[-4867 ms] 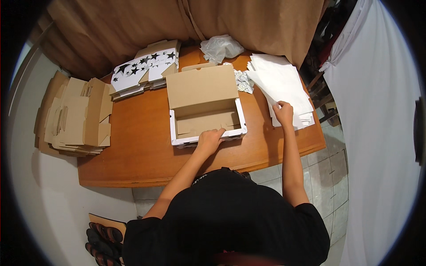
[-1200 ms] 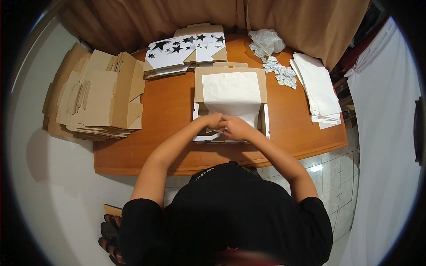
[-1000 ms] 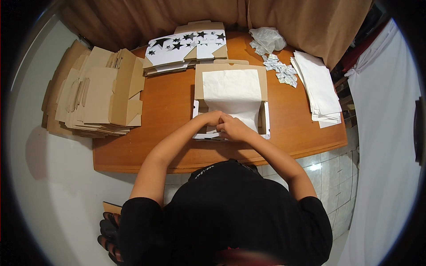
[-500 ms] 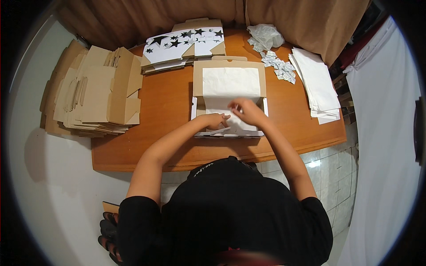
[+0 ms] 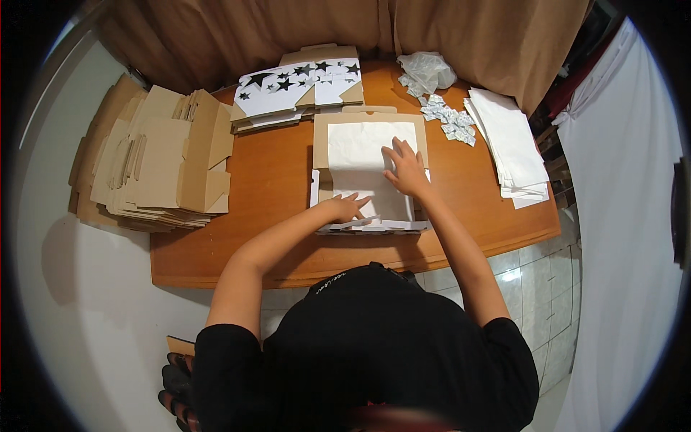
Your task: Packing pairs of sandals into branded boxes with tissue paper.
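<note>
An open cardboard box (image 5: pixel 320 191) with white sides lies in the middle of the wooden table (image 5: pixel 270 183), its brown lid (image 5: pixel 320 140) folded back. A white sheet of paper (image 5: pixel 363 147) covers the lid's inside and runs down into the box. My left hand (image 5: pixel 347 209) lies flat on the paper at the box's near left. My right hand (image 5: pixel 407 167) presses flat on the paper near the fold, fingers spread. Neither hand grips anything.
A stack of white paper sheets (image 5: pixel 509 144) lies at the right. Small white packets (image 5: pixel 445 119) and a plastic bag (image 5: pixel 426 70) sit at the back. Star-printed flat boxes (image 5: pixel 299 90) lie behind. Flattened brown cartons (image 5: pixel 155 162) pile up at the left.
Both hands were together at the box's near edge. The right hand has slid up the paper toward the lid, while the left hand stays at the near part of the box.
</note>
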Tool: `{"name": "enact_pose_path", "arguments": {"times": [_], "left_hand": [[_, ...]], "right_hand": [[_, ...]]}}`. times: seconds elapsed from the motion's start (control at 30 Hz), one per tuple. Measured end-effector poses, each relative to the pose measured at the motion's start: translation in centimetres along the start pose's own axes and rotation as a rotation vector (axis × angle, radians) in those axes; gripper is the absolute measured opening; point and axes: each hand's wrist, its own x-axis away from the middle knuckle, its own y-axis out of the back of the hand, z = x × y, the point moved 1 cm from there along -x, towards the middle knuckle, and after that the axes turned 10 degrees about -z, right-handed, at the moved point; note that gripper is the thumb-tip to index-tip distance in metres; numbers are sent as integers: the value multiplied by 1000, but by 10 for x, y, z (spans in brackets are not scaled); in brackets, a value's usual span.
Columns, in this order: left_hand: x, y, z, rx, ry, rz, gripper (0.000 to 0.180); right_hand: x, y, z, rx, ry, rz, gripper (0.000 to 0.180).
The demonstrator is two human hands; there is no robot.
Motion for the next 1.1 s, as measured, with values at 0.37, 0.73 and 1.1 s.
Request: {"name": "enact_pose_path", "arguments": {"times": [0.37,0.73,1.1], "left_hand": [[4,1,15,161,131,-22,41],[85,32,-10,658,135,-404,32],[135,1,-52,632,382,-702,22]], "right_hand": [[11,3,14,15,-12,-54,61],[68,19,59,-302,-25,234,39],[85,-7,76,-475,358,223,26]]}}
